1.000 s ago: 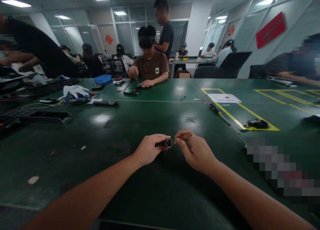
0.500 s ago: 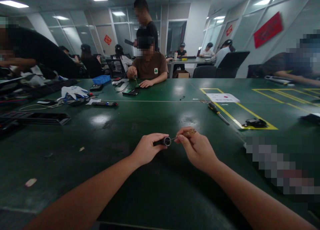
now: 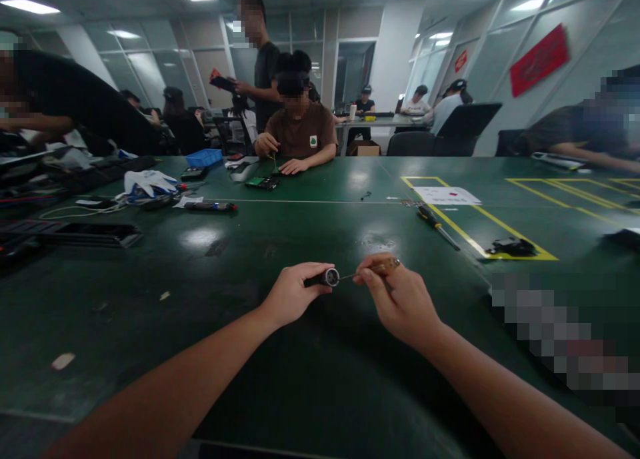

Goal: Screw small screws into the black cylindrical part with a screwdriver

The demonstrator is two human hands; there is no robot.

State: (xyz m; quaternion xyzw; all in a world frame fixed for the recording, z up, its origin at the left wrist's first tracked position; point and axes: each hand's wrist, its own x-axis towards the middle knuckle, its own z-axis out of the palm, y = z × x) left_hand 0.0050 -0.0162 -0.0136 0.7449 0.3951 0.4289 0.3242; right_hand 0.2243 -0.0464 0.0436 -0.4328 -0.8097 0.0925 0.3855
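My left hand (image 3: pixel 293 292) grips a short black cylinder (image 3: pixel 330 277) whose open, silver-rimmed end faces right and towards me. What sits inside the rim is too small to make out. Opposite it, my right hand (image 3: pixel 400 299) is closed round the amber handle of a small screwdriver (image 3: pixel 386 266). The thin shaft points left, its tip at or just beside the cylinder's rim; contact cannot be made out. Both hands are raised over the green table (image 3: pixel 320 406).
A larger screwdriver (image 3: pixel 439 227) and a black part (image 3: pixel 513 246) lie to the right by yellow tape. A black pen-like tool (image 3: pixel 209 206), white gloves (image 3: pixel 149 183) and a long black casing (image 3: pixel 75 234) are on the left. A co-worker (image 3: pixel 300 129) sits opposite.
My right hand has moved slightly right, drawing the screwdriver back from the cylinder. The cylinder has shifted a little left. Behind, a standing person has stepped left.
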